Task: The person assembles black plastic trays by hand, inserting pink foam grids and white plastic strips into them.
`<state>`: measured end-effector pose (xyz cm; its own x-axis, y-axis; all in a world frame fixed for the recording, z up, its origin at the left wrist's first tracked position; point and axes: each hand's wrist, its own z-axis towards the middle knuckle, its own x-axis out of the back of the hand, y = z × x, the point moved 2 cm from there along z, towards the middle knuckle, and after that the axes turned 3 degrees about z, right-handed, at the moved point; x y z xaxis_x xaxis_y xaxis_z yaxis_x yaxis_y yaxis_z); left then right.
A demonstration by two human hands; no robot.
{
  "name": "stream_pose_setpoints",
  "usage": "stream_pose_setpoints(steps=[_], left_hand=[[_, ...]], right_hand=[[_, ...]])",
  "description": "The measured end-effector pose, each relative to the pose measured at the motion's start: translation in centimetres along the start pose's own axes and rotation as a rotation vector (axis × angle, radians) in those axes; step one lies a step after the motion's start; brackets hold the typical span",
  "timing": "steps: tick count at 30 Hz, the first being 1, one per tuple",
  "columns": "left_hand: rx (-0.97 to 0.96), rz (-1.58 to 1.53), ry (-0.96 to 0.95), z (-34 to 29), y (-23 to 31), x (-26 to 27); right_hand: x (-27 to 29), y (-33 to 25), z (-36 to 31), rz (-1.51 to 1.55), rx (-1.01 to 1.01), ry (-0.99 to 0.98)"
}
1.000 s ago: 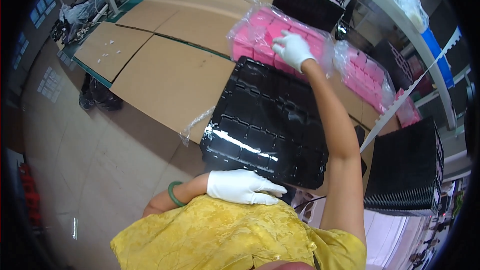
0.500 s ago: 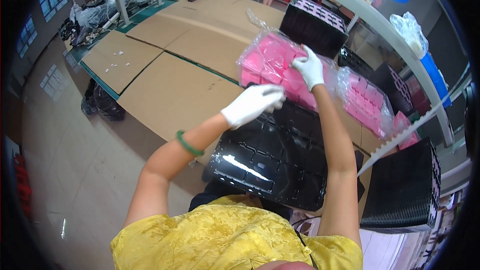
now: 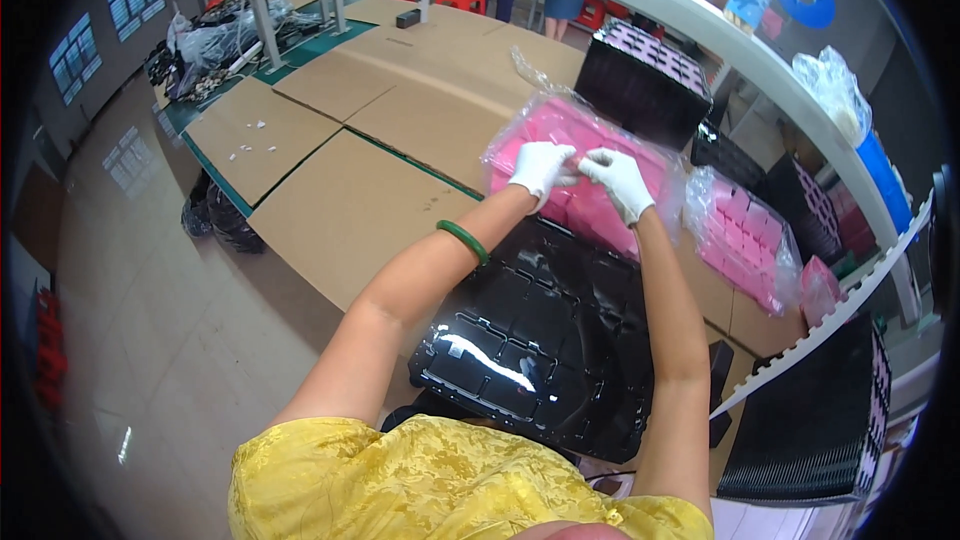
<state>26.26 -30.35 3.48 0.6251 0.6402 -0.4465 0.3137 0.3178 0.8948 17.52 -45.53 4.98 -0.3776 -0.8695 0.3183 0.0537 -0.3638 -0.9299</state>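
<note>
Both my hands wear white gloves and meet over pink foam sheets (image 3: 590, 215) that lie in a clear plastic bag. My left hand (image 3: 542, 174), with a green bangle on its forearm, has its fingers drawn together, tips towards the other hand. Facing it, my right hand (image 3: 618, 183) pinches with thumb and fingers. Whatever sits between the fingertips is too small to make out, though a bit of pink shows there. Closer to my body lies a glossy black plastic tray (image 3: 540, 330) with molded compartments, touched by neither hand.
A tall stack of black trays with pink inserts (image 3: 645, 85) stands behind the foam; another tray stack (image 3: 800, 430) is at the right. A second bag of pink foam (image 3: 740, 235) lies right. Cardboard (image 3: 370, 200) covers the table. A white frame bar (image 3: 770, 65) arches across.
My left hand has moved from above the black tray up and right to the foam, beside my right hand. The right hand's fingers have turned towards the left hand.
</note>
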Motion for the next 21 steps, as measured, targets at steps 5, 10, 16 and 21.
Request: stream_pose_setpoints(steps=[5, 10, 16, 21], left_hand=[[-0.005, -0.136, -0.091, -0.1, -0.4, 1.0], [-0.004, -0.126, -0.152, -0.4, -0.3, 1.3], [0.018, 0.021, -0.220, -2.0, 1.3, 0.4], [0.122, -0.101, -0.151, -1.2, 1.4, 1.5]], right_hand=[[0.5, -0.1, -0.5, 0.143, 0.022, 0.080], [-1.0, -2.1, -1.4, -0.268, 0.165, 0.149], [-0.9, -3.1, -1.7, -0.428, 0.184, 0.257], [-1.7, -4.0, -2.1, -0.530, 0.343, 0.245]])
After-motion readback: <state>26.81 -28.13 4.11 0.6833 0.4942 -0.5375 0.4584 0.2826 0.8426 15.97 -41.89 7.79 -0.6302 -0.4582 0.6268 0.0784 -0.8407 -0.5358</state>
